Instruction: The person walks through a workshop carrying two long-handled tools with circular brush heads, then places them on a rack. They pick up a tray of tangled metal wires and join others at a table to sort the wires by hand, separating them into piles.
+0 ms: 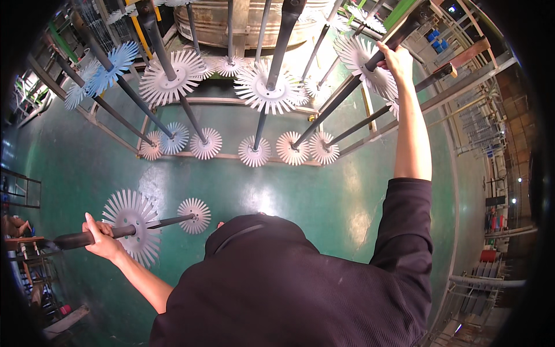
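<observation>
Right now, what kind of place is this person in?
It looks like a workshop or factory, probably: there's a shiny green floor, many dark poles with spiky discs, and a big round container behind.

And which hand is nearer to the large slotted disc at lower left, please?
Left. The left hand holds the dark pole just beside the large slotted disc; the right hand is far away, at upper right, holding a second pole.

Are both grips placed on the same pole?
No, the left grip is around a dark pole at lower left, while the right grip holds a separate pole at upper right.
</observation>
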A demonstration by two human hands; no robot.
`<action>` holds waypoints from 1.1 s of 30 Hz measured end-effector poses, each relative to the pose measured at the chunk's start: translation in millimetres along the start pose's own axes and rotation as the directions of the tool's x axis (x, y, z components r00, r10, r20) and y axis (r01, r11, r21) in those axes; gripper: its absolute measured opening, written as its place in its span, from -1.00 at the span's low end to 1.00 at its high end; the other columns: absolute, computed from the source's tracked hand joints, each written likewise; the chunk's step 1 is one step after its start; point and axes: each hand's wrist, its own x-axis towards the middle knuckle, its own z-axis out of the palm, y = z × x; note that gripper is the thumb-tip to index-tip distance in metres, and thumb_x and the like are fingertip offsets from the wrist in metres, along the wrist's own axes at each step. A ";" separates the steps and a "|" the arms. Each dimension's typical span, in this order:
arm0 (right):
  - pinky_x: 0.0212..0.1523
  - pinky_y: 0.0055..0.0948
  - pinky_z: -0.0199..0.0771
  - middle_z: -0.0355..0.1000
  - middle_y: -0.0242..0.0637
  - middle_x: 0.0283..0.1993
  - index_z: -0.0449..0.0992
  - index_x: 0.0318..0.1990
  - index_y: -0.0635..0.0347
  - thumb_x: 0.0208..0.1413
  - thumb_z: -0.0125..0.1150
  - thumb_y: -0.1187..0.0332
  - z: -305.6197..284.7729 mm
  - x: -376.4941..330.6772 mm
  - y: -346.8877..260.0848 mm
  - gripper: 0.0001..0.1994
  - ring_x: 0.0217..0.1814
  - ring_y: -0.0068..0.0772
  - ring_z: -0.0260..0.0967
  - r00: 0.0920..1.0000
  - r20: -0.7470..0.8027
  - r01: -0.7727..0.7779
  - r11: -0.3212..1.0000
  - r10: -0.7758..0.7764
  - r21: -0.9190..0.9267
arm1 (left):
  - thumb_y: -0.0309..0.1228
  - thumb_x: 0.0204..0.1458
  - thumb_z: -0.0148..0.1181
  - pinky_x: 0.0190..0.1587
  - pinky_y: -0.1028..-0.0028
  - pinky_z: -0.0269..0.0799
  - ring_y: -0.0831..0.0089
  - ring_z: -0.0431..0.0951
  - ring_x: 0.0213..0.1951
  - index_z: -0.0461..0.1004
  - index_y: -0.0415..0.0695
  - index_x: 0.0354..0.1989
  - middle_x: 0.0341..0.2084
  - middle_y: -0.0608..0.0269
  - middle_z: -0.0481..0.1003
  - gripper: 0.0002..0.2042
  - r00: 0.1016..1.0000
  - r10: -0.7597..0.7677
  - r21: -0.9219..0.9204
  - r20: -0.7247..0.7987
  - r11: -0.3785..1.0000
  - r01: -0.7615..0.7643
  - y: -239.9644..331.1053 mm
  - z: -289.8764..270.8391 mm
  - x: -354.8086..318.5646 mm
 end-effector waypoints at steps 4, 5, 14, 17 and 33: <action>-0.41 -0.48 0.47 0.46 -0.31 -0.68 0.51 -0.47 0.26 -0.06 0.16 -0.06 -16.0 -5.9 2.0 -0.54 -0.62 -0.52 0.46 0.997 0.033 0.069 0.997 -0.070 0.039 | -0.37 0.12 0.06 -0.75 0.61 -0.07 0.69 0.00 -0.82 0.10 -0.06 -0.76 -0.88 0.46 0.06 -0.59 0.999 -0.013 0.011 0.035 1.000 0.013 4.7 1.1 -1.4; -0.43 -0.45 0.48 0.46 -0.29 -0.69 0.51 -0.49 0.25 -0.07 0.17 -0.08 -25.8 -9.4 -5.3 -0.53 -0.63 -0.50 0.46 0.990 0.104 0.091 0.995 -0.095 0.039 | -0.37 0.12 0.06 -0.75 0.61 -0.07 0.69 0.00 -0.82 0.10 -0.07 -0.76 -0.88 0.46 0.07 -0.59 0.999 -0.011 0.016 0.037 1.000 0.011 6.0 1.4 -2.4; -0.16 -0.43 0.44 0.48 -0.07 -0.23 0.44 -0.08 0.29 -0.12 0.26 -0.10 -4.8 -62.8 -162.6 -0.38 -0.18 -0.33 0.47 0.883 -0.062 0.464 0.885 -0.466 -0.046 | -0.34 0.08 0.12 -0.76 0.59 0.01 0.69 0.12 -0.83 0.18 -0.09 -0.76 -0.89 0.46 0.16 -0.61 0.994 0.018 0.125 0.109 0.992 -0.031 3.4 23.8 -16.0; -0.05 -0.36 0.41 0.37 0.04 0.01 0.08 0.23 0.26 -0.25 0.38 -0.11 30.3 -42.6 -200.0 -0.05 -0.05 -0.25 0.42 0.930 -0.154 0.367 0.817 -0.333 0.445 | -0.37 0.04 0.16 -0.74 0.57 0.03 0.68 0.16 -0.80 0.19 -0.08 -0.75 -0.84 0.48 0.19 -0.63 0.981 -0.049 0.064 0.189 0.997 0.038 3.6 37.5 -27.4; 0.06 -0.20 0.31 0.31 0.07 -0.02 0.08 0.13 0.33 -0.26 0.40 0.25 30.3 -8.3 -172.8 -0.21 0.00 0.08 0.34 0.875 -0.270 0.449 0.882 -0.401 0.142 | -0.36 0.03 0.15 -0.71 0.57 0.05 0.66 0.18 -0.79 0.17 -0.12 -0.77 -0.86 0.43 0.19 -0.61 0.978 -0.012 0.142 0.207 0.990 -0.018 20.9 23.8 -35.5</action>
